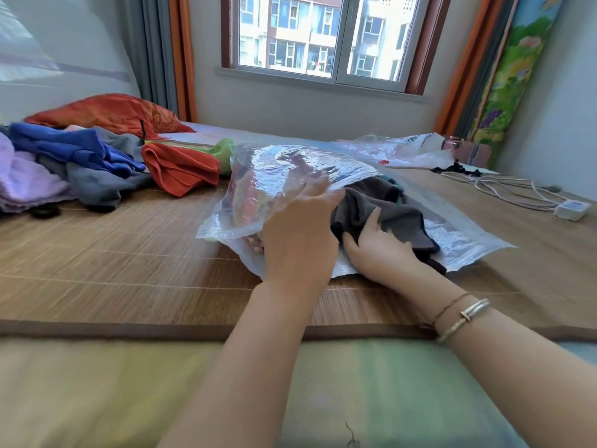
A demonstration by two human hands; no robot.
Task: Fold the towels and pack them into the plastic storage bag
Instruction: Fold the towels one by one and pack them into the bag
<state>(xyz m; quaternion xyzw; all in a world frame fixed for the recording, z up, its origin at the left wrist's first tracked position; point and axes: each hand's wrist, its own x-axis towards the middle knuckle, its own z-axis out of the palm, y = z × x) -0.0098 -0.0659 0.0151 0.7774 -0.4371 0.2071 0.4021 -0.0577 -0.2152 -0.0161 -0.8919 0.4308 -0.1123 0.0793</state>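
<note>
A clear plastic storage bag (pixel 284 169) lies on the bamboo mat (pixel 113 253) in the middle of the bed, with coloured towels showing through it. My left hand (pixel 300 234) grips the upper flap at the bag's mouth and holds it raised. A dark grey towel (pixel 381 208) sits half inside the mouth. My right hand (pixel 378 247) rests on that towel with its fingers spread flat. A pile of loose towels lies at the left: a red-orange one (pixel 181 169), a blue one (pixel 71 147), a grey one (pixel 97 185) and a lilac one (pixel 29 179).
A red cushion (pixel 106 113) lies behind the pile. A green cloth (pixel 224 153) peeks out beside the bag. A second plastic bag (pixel 403 150) lies at the back right, near a white cable and power adapter (pixel 571 210). The mat's brown edge runs along the front.
</note>
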